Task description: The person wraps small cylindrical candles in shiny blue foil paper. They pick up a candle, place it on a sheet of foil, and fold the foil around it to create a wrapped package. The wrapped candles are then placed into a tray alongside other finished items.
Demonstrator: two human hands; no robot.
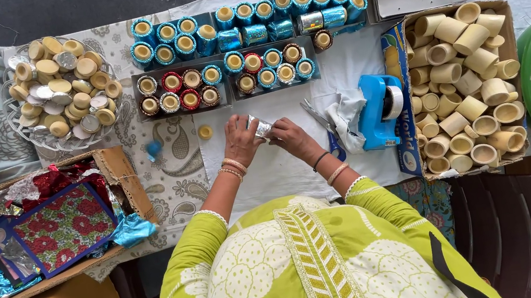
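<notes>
A small silver foil-wrapped cylinder (261, 127) sits just above the middle of the frame, held over the white tablecloth (281, 167) between both hands. Its long axis runs roughly left to right across the picture, tilted slightly, so each end points into a palm. The left hand (241, 138) closes around its left end, fingers curled over the foil; the right hand (291, 137) pinches the right end, fingertips pressed to the wrap. Both hands touch the piece and neither is clearly the nearer one; the cylinder lies between them, a little toward the left hand's fingers.

Just to the right of the right hand lie scissors (325, 127) with a blue handle, a crumpled bit of foil (348, 114), and then a blue tape dispenser (380, 110). Farther right stands a cardboard box (396, 50) full of bare cream-coloured cylinders, with a green tub (528, 39) of more at the frame's right edge.

Above the hands, rows of finished foil-wrapped pieces (249, 28) in blue, red and green stand in trays. At upper left a clear basket (20, 130) holds round discs. At lower left a carton (121, 171) holds coloured foil sheets. A single loose disc (206, 131) lies near the left hand.
</notes>
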